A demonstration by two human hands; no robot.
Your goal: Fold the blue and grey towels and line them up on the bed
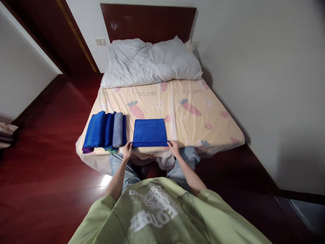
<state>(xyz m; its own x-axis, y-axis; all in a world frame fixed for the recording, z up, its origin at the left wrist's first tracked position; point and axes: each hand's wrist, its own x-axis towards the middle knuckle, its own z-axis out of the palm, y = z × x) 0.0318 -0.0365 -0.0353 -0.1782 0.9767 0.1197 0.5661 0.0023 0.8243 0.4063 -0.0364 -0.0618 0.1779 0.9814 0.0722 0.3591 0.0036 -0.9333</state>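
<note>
A blue towel point(149, 130) lies flat on the bed near its front edge, with a narrow strip folded over along the side closest to me. My left hand point(127, 151) pinches the left end of that strip. At the right end, my right hand point(173, 148) grips the strip between thumb and fingers. Left of the towel stand rolled or folded cloths in a row: a thick blue one point(95, 130), darker blue ones and a grey one point(117, 129). Purple and green cloth edges show beneath them.
The bed point(213, 125) has a yellow sheet with carrot prints. A crumpled white quilt point(154, 62) lies at the far end before a dark headboard point(149, 22). Walls stand on both sides, and red flooring point(50, 162) surrounds the bed.
</note>
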